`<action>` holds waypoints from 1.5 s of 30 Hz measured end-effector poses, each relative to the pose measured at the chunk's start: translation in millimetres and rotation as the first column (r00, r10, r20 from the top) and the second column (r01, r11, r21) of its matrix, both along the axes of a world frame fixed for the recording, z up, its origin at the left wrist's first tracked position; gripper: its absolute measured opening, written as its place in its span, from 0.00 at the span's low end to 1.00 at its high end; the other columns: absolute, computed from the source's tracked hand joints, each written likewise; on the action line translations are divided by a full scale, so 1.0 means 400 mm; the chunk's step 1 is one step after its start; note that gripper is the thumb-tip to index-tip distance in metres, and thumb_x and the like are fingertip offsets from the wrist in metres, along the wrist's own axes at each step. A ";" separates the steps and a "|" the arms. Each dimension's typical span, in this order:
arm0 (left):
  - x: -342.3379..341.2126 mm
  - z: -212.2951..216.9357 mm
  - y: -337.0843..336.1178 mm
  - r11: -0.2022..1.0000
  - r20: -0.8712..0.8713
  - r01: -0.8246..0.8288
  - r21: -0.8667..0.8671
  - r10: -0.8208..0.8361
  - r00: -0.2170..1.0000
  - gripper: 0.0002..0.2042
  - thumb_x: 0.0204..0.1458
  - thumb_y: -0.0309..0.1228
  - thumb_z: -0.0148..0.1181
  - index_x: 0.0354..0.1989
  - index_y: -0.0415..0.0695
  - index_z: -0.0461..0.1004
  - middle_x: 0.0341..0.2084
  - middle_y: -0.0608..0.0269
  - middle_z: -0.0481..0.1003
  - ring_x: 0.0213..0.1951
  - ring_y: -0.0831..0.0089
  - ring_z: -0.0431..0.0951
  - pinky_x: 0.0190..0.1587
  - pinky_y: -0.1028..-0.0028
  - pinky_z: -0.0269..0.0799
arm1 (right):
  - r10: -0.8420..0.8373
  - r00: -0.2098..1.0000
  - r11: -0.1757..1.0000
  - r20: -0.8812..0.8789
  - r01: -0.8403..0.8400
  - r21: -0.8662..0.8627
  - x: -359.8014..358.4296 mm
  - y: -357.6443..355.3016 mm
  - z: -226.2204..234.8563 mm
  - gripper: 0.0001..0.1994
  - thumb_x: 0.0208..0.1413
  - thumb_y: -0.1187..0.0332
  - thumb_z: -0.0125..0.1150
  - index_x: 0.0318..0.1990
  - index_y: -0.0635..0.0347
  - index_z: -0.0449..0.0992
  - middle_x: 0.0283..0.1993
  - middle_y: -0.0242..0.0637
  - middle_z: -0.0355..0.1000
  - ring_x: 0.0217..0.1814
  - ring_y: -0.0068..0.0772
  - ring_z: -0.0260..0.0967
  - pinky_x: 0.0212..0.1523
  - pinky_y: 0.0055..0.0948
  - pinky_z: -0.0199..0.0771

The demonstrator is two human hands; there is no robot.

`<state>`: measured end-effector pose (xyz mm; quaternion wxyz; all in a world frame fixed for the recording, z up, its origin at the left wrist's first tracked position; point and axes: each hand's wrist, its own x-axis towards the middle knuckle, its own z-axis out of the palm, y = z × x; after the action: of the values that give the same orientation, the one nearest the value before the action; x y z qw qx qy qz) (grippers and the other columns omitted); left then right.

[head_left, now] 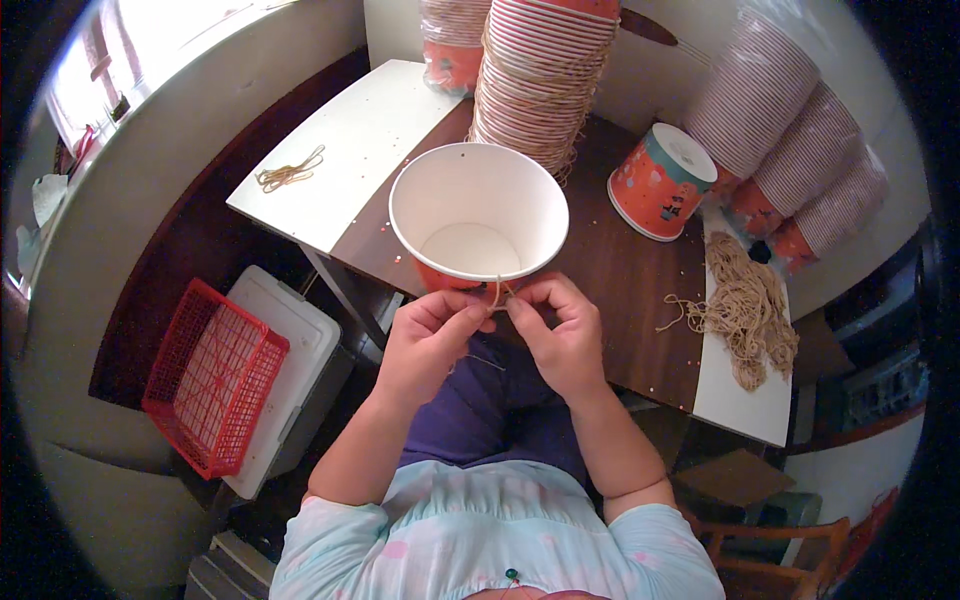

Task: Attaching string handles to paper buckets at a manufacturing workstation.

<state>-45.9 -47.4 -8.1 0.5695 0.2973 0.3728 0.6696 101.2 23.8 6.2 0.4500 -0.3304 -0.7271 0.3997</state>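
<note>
1. A thin tan string [497,290] runs over the near rim of a large open paper bucket [478,215] — white inside, orange-red outside — and both hands work on it there.
2. The left hand [428,340] has its grip closed, thumb and forefinger pinched on the string just below the bucket's near rim.
3. The right hand [560,335] also has its grip closed, fingertips pinched on the same string, just beside the left hand's fingertips; whether the two hands touch cannot be told.
4. The bucket stands upright at the near edge of a dark wooden counter [620,270], with its mouth facing up.
5. Directly behind the bucket rises a tall stack of nested buckets [540,80], wound with string.
6. To the right of the bucket, well apart, a single bucket [662,182] of the same orange print rests upside down and tilted.
7. Further right of the bucket, long stacks of nested buckets [790,140] lie on their sides along the wall.
8. Right of the bucket and nearer the person, a loose heap of tan strings [745,310] lies on a white board [740,410] at the counter's end.
9. Left of the bucket, another white board [350,140] carries a small bundle of strings [290,175].
10. Below and left of the bucket, on the floor, sit a red plastic basket [210,375] and — touching it — a white box [295,370].
</note>
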 end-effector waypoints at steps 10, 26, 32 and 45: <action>0.017 0.002 0.000 0.977 -0.281 -0.177 0.120 0.204 0.938 0.04 0.52 0.24 0.55 0.30 0.36 0.73 0.24 0.66 0.75 0.26 0.85 0.70 0.28 0.83 0.64 | 0.123 0.980 0.952 -0.154 -0.161 -0.261 -0.012 -0.015 -0.012 0.05 0.52 0.71 0.61 0.32 0.64 0.74 0.30 0.32 0.74 0.31 0.17 0.69 0.32 0.19 0.70; 0.002 -0.019 -0.088 0.999 -0.209 0.010 -0.050 -0.020 0.978 0.07 0.56 0.28 0.53 0.38 0.38 0.74 0.26 0.66 0.75 0.24 0.86 0.67 0.26 0.85 0.62 | 0.048 0.998 0.997 0.036 -0.051 0.064 0.028 -0.008 0.018 0.12 0.44 0.73 0.65 0.38 0.60 0.73 0.35 0.36 0.71 0.31 0.28 0.69 0.32 0.26 0.68; 0.016 0.017 -0.115 0.986 -0.525 -0.118 0.120 0.164 0.835 0.07 0.55 0.27 0.55 0.34 0.37 0.75 0.23 0.66 0.75 0.22 0.82 0.70 0.25 0.81 0.65 | -0.094 0.975 0.636 0.200 -0.095 0.766 0.025 -0.024 0.043 0.21 0.39 0.69 0.66 0.45 0.53 0.73 0.44 0.33 0.68 0.40 0.33 0.66 0.38 0.34 0.61; 0.064 0.126 -0.133 0.901 -0.753 0.117 0.418 0.271 0.599 0.01 0.46 0.19 0.57 0.27 0.36 0.73 0.17 0.57 0.68 0.18 0.67 0.70 0.20 0.72 0.63 | -0.116 0.992 0.525 -0.045 0.099 0.846 -0.025 0.028 0.026 0.14 0.37 0.79 0.67 0.34 0.55 0.75 0.37 0.36 0.71 0.29 0.32 0.67 0.26 0.26 0.67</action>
<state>-20.4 -100.4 42.3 0.2331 0.6637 0.4442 0.5547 91.4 35.1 16.4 0.5710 -0.1191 -0.8116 -0.0333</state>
